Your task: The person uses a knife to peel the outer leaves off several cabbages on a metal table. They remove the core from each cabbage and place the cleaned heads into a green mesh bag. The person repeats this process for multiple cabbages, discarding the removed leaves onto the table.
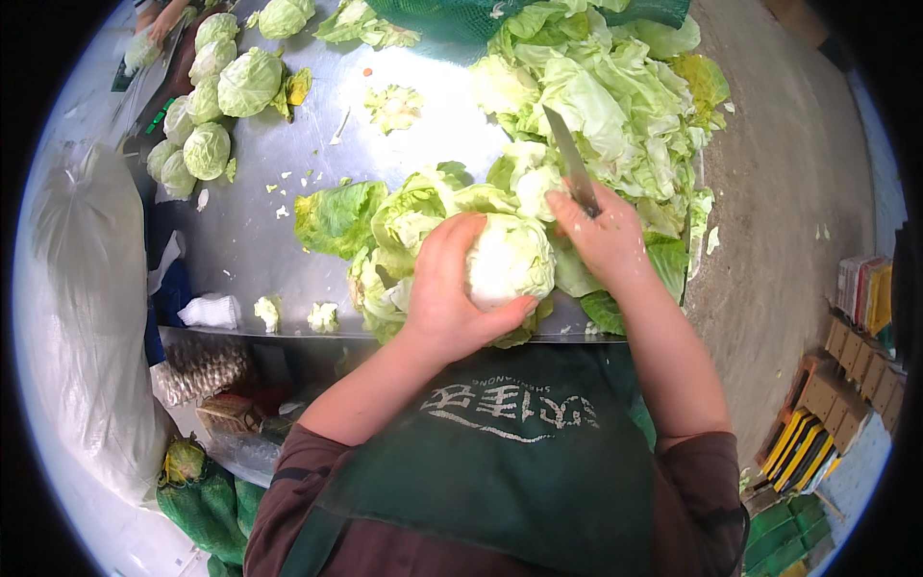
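Note:
My left hand (451, 288) is wrapped around the left side of a pale, trimmed cabbage head (509, 261) at the table's near edge. In my right hand (602, 231) is a knife, its metal blade (570, 155) pointing up and away from me; the handle is hidden by my fingers. Loose green outer leaves (346, 213) lie around the cabbage. Beyond my right hand rises a large heap of cabbage leaves (606, 101). Several whole cabbages (249, 81) are grouped on the far left of the steel table (267, 159).
Cut leaf pieces (393, 108) and a white cloth (209, 311) lie on the table. Green netting (447, 18) is at the far edge. A large white sack (90, 303) stands left. Another person's hand (162, 25) shows top left. Stacked crates (829, 404) stand right.

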Motion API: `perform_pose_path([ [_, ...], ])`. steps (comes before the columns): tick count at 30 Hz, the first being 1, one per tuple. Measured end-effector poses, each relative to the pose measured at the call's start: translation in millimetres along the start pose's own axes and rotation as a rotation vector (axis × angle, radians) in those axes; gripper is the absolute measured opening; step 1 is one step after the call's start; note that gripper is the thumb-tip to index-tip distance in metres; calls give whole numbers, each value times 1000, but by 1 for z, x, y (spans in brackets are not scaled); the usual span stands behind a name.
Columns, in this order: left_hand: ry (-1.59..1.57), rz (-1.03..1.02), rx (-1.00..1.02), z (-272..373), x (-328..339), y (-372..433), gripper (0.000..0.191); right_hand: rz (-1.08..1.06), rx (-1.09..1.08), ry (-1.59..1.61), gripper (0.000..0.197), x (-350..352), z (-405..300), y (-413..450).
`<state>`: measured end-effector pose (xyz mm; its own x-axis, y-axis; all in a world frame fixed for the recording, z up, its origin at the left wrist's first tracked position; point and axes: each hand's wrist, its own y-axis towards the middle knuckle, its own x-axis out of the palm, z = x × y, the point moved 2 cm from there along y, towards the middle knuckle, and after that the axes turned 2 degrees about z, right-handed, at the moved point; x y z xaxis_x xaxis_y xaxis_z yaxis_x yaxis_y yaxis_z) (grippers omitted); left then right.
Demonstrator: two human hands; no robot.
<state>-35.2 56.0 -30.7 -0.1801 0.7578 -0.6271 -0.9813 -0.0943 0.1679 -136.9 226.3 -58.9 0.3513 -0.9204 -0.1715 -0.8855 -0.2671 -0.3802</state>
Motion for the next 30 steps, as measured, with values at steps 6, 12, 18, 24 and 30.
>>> perform_pose_path([
  [6,24,-75,178,-8,-12,-14,73,-42,-186,-56,37,20,15,-2],
  [12,104,-46,-37,22,-22,-20,77,-124,-159,-40,37,39,-2,-23],
  [18,58,-75,53,5,-36,-35,81,-37,-73,10,46,34,15,-12],
  [24,140,-23,8,13,-41,-53,82,-175,-80,-10,53,64,1,-26],
  [30,-188,50,23,-31,-49,-58,82,-70,-127,-180,55,60,10,-14],
])
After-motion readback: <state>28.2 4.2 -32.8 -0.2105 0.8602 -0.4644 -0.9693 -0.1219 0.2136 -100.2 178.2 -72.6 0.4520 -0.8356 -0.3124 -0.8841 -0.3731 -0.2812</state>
